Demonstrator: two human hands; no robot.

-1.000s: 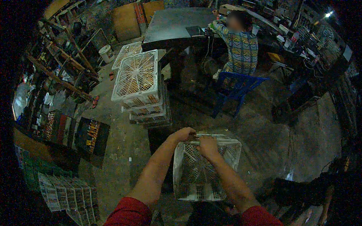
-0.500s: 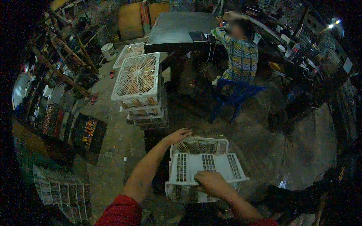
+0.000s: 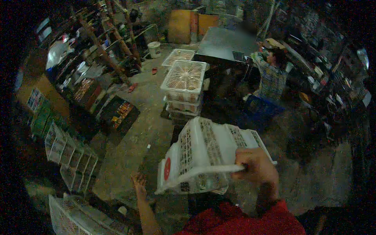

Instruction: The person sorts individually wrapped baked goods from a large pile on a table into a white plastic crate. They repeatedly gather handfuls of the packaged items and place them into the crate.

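My right hand (image 3: 254,168) is closed round the rim of a white plastic crate (image 3: 219,143) with slotted sides and a round red mark on one end. The crate is tilted in front of my body. Low on the left, my left hand (image 3: 139,183) is off the crate, slightly blurred, fingers apart and holding nothing. Part of another pale crate edge (image 3: 222,190) shows under the held one; most of it is hidden.
Lidded white crates (image 3: 185,76) stand stacked ahead, beside a large dark-topped table (image 3: 223,43). A person in a patterned top (image 3: 272,78) sits by a blue chair (image 3: 262,109). White crates (image 3: 72,156) line the left. Farther back are a white bucket (image 3: 154,49) and wooden posts.
My right hand has raised and tilted the crate. My left hand has moved from near the far crate rim down to the left. The view has turned left.
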